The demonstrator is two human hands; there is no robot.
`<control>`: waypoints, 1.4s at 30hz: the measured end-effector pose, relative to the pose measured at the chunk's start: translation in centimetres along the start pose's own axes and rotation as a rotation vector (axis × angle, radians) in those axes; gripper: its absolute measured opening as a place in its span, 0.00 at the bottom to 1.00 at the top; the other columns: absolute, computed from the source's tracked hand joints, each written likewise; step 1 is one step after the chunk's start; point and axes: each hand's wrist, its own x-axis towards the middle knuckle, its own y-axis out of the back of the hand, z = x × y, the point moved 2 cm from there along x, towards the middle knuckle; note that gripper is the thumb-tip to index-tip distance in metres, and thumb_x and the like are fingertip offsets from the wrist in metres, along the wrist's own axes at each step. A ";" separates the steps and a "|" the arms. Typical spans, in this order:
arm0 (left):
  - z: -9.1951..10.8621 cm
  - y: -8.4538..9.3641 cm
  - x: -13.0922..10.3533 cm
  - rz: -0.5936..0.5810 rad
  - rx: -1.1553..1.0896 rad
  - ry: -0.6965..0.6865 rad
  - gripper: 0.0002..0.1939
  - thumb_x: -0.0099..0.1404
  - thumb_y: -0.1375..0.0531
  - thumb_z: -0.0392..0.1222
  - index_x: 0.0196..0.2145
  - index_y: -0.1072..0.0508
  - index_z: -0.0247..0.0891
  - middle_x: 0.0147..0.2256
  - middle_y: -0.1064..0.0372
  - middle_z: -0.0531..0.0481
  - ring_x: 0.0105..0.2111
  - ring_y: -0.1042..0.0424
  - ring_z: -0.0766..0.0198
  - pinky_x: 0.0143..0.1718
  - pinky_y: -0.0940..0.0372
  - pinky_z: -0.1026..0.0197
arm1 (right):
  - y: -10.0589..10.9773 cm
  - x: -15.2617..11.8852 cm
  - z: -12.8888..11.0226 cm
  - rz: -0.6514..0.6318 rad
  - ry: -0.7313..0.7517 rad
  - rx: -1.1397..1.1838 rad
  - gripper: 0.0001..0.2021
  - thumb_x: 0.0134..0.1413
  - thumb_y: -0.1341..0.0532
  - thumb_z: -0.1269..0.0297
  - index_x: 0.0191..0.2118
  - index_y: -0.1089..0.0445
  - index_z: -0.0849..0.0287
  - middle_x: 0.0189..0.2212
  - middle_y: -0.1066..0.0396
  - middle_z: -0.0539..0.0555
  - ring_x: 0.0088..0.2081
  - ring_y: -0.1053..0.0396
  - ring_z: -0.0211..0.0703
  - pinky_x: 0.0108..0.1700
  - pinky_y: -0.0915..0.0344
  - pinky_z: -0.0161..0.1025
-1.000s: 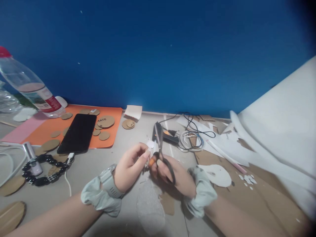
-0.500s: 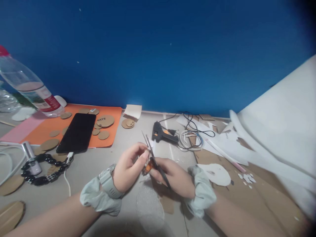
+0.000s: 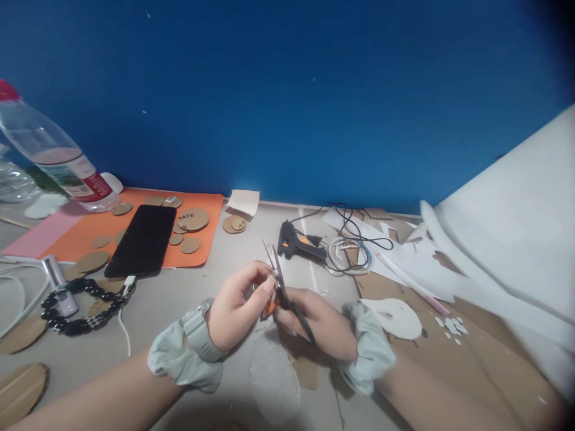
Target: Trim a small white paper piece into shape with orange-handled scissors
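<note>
Fingers (image 3: 265, 281) of the left hand (image 3: 236, 305) pinch a tiny white scrap that is too small to make out, right at the blades of the scissors (image 3: 283, 287). Compared with half a second ago, that hand sits almost where it was, and the scissors have tilted only slightly, their tips now pointing a little more upright.

Taking the scissors as the landmark and going from big to small: the white foam sheet (image 3: 516, 227) rises far to their right, much as before. An orange mat (image 3: 139, 230) lies on the tabletop (image 3: 179, 299) to their upper left, carrying a black phone (image 3: 144, 240) and cardboard discs (image 3: 193, 219), none of them shifted. A black glue gun (image 3: 299, 242) lies just behind the scissors. The right hand (image 3: 321, 320) grips the scissors' handles, its fingers closed through the loops, with the blades narrowly parted.
</note>
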 end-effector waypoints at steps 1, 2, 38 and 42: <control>0.0 0.0 0.0 0.002 -0.002 -0.002 0.07 0.69 0.49 0.36 0.32 0.35 0.38 0.29 0.36 0.53 0.30 0.36 0.68 0.36 0.39 0.64 | 0.0 0.0 0.0 -0.005 0.002 -0.002 0.14 0.62 0.48 0.54 0.34 0.37 0.59 0.27 0.37 0.48 0.29 0.40 0.37 0.33 0.41 0.33; 0.0 0.0 0.0 0.002 -0.003 -0.003 0.07 0.69 0.49 0.36 0.32 0.35 0.38 0.29 0.36 0.53 0.30 0.36 0.68 0.36 0.39 0.64 | 0.0 0.0 0.0 -0.007 0.001 -0.005 0.13 0.62 0.49 0.54 0.34 0.37 0.59 0.27 0.37 0.48 0.29 0.40 0.37 0.34 0.41 0.33; 0.1 0.0 0.0 0.002 -0.036 0.019 0.10 0.69 0.50 0.40 0.30 0.37 0.38 0.25 0.38 0.54 0.27 0.37 0.66 0.33 0.40 0.62 | -0.3 0.0 0.0 0.022 -0.006 0.006 0.18 0.61 0.50 0.49 0.35 0.35 0.60 0.29 0.35 0.50 0.31 0.38 0.40 0.36 0.40 0.35; 0.1 0.0 0.0 0.015 -0.058 0.036 0.09 0.69 0.51 0.39 0.30 0.37 0.38 0.25 0.39 0.54 0.26 0.37 0.67 0.31 0.40 0.64 | -0.3 0.0 0.1 0.018 0.004 0.010 0.19 0.61 0.50 0.48 0.35 0.35 0.60 0.28 0.36 0.50 0.30 0.39 0.39 0.35 0.40 0.35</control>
